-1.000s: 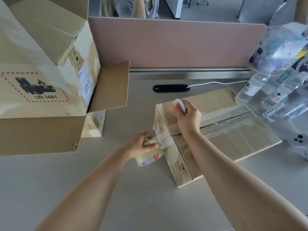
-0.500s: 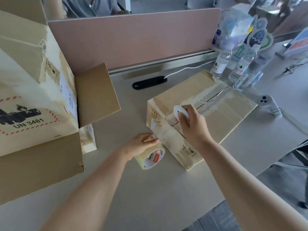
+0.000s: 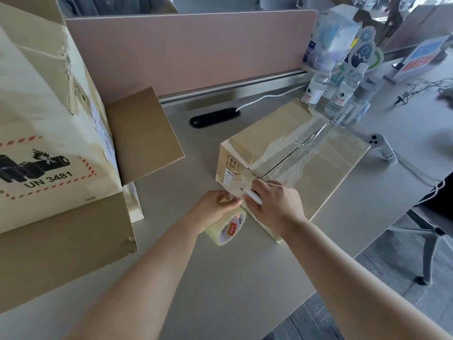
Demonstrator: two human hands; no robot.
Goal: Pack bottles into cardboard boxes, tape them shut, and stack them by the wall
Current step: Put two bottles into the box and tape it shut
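Dropping from the box top to the near edge, the right hand (image 3: 275, 204) is gripping a white cutter (image 3: 253, 196) against tape stretched from the tape roll (image 3: 226, 227) pinched in the left hand (image 3: 213, 207) beside the sealed cardboard box (image 3: 316, 168), risking a ragged tear if tension slackens.

boxes: 4, one half hidden (image 3: 291, 165) | loose bottles: perhaps 4 (image 3: 316, 87) | tape rolls: 1 (image 3: 226, 228) | hands: 2 (image 3: 275, 204)

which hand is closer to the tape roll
Left. The left hand grips the top of the tape roll; the right hand is just beside it, holding a white cutter at the box.
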